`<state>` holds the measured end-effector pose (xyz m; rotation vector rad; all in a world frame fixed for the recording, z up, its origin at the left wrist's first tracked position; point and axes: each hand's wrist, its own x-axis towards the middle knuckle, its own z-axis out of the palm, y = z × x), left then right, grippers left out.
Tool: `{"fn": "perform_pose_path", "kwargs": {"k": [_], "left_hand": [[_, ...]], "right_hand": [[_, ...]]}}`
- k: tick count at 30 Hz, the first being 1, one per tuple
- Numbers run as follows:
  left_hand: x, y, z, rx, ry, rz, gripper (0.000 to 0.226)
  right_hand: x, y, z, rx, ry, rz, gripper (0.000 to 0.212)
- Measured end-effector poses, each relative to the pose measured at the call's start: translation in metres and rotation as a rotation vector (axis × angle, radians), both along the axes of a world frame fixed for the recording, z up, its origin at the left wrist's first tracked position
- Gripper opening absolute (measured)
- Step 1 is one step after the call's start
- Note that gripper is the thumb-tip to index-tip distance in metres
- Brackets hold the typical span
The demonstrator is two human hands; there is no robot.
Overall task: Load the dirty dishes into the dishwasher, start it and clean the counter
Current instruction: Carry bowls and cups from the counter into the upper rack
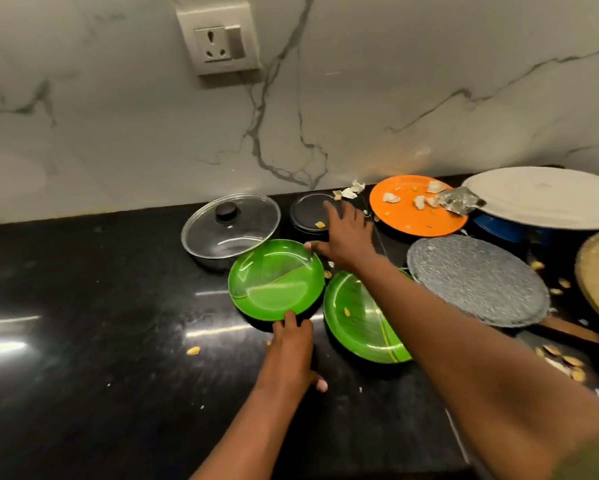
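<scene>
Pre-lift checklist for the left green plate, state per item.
1. Left hand on near rim of left green plate: ok, fingers at the edge; grip under the rim cannot tell.
2. Right hand on far rim: ok, thumb touches the edge; fingers reach toward the black plate.
3. Plate free of scraps: ok, none visible.
4. Clear of the lidded pot: cannot tell, its rim looks very close to the pot.
5. Clear of the right green plate: not ok, rims nearly touch or overlap.
6. Counter clean: not ok, crumbs scattered.
</scene>
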<state>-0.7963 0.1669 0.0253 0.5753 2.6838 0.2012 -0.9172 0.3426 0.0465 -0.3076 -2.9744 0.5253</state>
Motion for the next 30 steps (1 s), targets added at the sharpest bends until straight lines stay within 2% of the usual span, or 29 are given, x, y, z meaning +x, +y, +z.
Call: {"fn": "perform_pose_path", "kwargs": {"k": [5, 9, 17, 22, 24, 27, 30], "left_hand": [[-0.004, 0.001, 0.0, 0.007, -0.028, 0.052, 0.087], [-0.01, 0.007, 0.001, -0.038, -0.051, 0.051, 0.088], [-0.012, 0.011, 0.005, -0.078, -0.075, 0.02, 0.092], [-0.009, 0.007, 0.007, -0.024, -0.079, 0.018, 0.089], [-0.009, 0.005, 0.007, 0.004, -0.09, 0.022, 0.086], [-0.007, 0.003, 0.006, 0.038, -0.078, 0.011, 0.085], [-0.005, 0.0, 0.004, 0.065, -0.035, -0.013, 0.084]], "right_hand": [[-0.069, 0.009, 0.01, -0.067, -0.318, 0.05, 0.124], [-0.089, 0.005, 0.002, -0.12, -0.37, 0.052, 0.125], [-0.076, 0.004, 0.001, -0.163, -0.192, -0.077, 0.108], [-0.044, 0.025, 0.028, -0.201, 0.052, -0.106, 0.099], [-0.029, 0.03, 0.037, -0.303, 0.08, -0.121, 0.094], [0.0, 0.037, 0.037, -0.662, 0.101, -0.201, 0.095], [0.035, 0.042, 0.018, -0.916, 0.156, -0.22, 0.086]]}}
